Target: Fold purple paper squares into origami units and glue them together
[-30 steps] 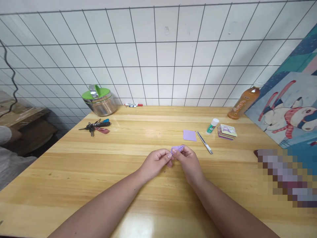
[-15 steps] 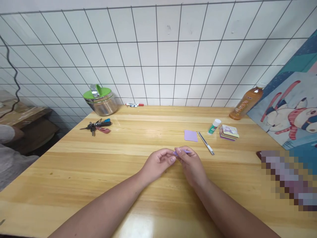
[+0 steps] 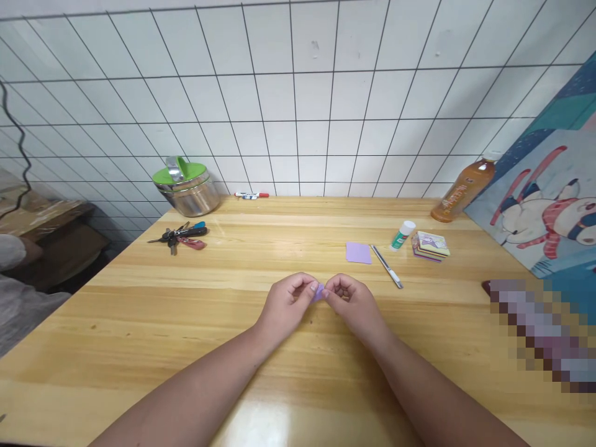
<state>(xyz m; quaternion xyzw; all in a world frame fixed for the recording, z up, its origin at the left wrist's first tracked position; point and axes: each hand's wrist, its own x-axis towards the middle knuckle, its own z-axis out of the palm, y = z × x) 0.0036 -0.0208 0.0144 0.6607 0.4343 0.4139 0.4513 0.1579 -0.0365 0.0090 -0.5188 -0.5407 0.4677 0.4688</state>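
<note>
Between my hands is a small piece of purple paper [image 3: 319,293], apparently folded and partly covered by fingertips. My left hand [image 3: 291,301] pinches its left side with thumb and forefinger. On the other side, my right hand [image 3: 354,303] pinches it the same way. Both hands are just above the wooden table [image 3: 200,329]. A flat purple paper square [image 3: 358,252] lies beyond my right hand. Beside that square is a slim utility knife [image 3: 387,267], lying at a slant.
A glue stick [image 3: 403,236] and a stack of coloured paper [image 3: 430,246] are to the right, before a tea bottle [image 3: 463,189]. Keys [image 3: 179,236], a green-lidded metal pot [image 3: 186,186] and markers [image 3: 251,195] are farther left. A person's sleeve [image 3: 28,310] shows at the left edge.
My left hand has moved slightly left, and my right fingers have shifted their grip. The purple paper has turned and now sits between both sets of fingertips.
</note>
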